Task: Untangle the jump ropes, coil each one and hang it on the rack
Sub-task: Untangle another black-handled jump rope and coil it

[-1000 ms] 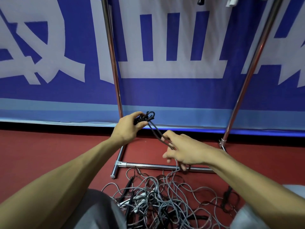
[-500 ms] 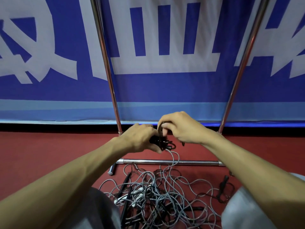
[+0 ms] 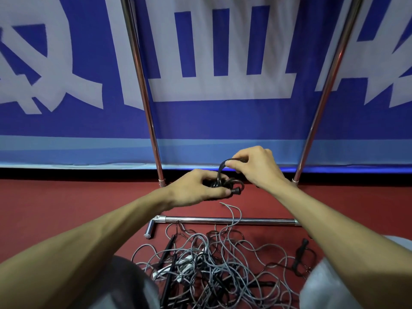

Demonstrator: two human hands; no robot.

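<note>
My left hand (image 3: 196, 188) grips a small coiled bundle of black jump rope (image 3: 229, 186), with a black handle end sticking out by the thumb. Just above it, my right hand (image 3: 256, 166) pinches a loop of the same black rope and holds it arched over the bundle. Both hands hover in front of the chrome rack, between its left upright (image 3: 142, 90) and right upright (image 3: 327, 85). Below them on the red floor lies a tangled pile of grey and black jump ropes (image 3: 214, 262) with several black handles.
The rack's low crossbar (image 3: 223, 220) runs just behind the pile, with a short foot at its left end. A blue and white banner (image 3: 211, 121) covers the wall behind. My knees (image 3: 124, 286) flank the pile at the bottom corners. A separate black handle (image 3: 301, 255) lies at right.
My right hand came from the stretched rope to the bundle, then lifted a loop over it. The left hand dropped lower with the bundle. A grey rope strand that hung from the bundle now lies on the floor.
</note>
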